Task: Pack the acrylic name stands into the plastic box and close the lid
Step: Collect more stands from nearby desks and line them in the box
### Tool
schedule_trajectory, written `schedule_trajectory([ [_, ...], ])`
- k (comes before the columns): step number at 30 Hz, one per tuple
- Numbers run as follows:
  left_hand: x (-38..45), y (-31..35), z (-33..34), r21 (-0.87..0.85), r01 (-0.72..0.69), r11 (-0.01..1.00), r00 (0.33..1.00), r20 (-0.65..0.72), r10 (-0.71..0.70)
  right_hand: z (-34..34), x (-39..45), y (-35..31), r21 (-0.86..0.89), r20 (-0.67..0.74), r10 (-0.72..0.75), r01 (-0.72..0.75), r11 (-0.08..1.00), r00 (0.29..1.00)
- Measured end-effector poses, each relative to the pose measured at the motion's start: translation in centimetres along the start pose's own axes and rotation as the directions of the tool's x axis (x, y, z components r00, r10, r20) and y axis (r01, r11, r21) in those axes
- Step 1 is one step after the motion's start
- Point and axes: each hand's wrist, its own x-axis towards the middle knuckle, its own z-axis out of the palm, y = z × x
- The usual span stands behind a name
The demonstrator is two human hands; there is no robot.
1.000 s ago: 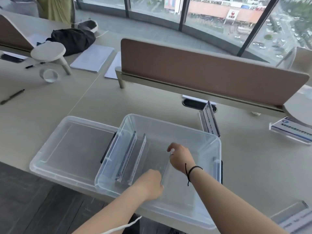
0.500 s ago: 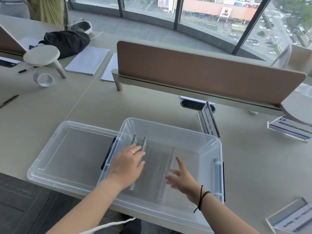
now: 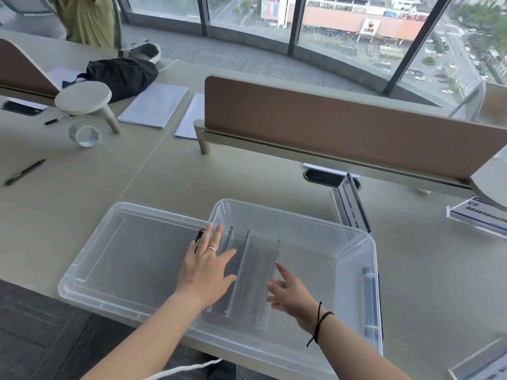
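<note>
A clear plastic box (image 3: 354, 237) stands at the desk's near edge with its clear lid (image 3: 123, 259) lying flat to its left. Three acrylic name stands (image 3: 241, 272) stand on edge in the box's left half. My left hand (image 3: 205, 267) hovers open, fingers spread, over the box's left wall and the leftmost stand. Inside the box, my right hand (image 3: 288, 294) is open, fingers pointing at the rightmost stand. More name stands lie on the desk: one (image 3: 354, 207) behind the box, one (image 3: 477, 218) at the right, one (image 3: 485, 363) at the bottom right.
A brown desk divider (image 3: 343, 127) runs behind the box above a cable port (image 3: 321, 176). At the far left are a tape roll (image 3: 83, 135), a pen (image 3: 24, 172), papers (image 3: 153, 105) and a black bag (image 3: 120, 76). A person in green (image 3: 87, 20) stands far back.
Both hands have let go of the third stand, which stays upright in the box. My left hand moved left to the box's left wall; my right hand drew back and opened.
</note>
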Motion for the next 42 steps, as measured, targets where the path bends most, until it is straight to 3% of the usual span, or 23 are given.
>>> schedule_trajectory([
  [25, 0.0, 0.1, -0.2, 0.023, -0.03, 0.999, 0.999, 0.043, 0.029, 2.5, 1.4, -1.2, 0.021, 0.039, -0.001, 0.0, 1.0, 0.999],
  [30, 0.2, 1.8, -1.9, -0.007, 0.02, 1.0, 0.997, 0.076, -0.02, 2.8, 0.2, -1.2, -0.21, -0.15, -0.048, 0.016, 0.978, 0.988],
  [35, 1.2, 7.3, -4.4, -0.261, -0.108, 0.959, 0.994, -0.024, 0.105, -1.6, -3.6, -2.4, -0.051, -0.329, -0.106, 0.094, 0.994, 0.939],
  [39, 1.6, 15.0, -6.1, -0.351, -0.272, 0.896, 0.956, 0.01, 0.294, -9.6, -8.0, -2.2, -0.018, -0.486, -0.188, 0.206, 0.978, 0.853],
  [42, 0.9, 21.4, -6.2, -0.385, -0.338, 0.859, 0.927, 0.022, 0.374, -17.3, -10.8, 0.4, -0.065, -0.637, -0.166, 0.162, 0.985, 0.753],
])
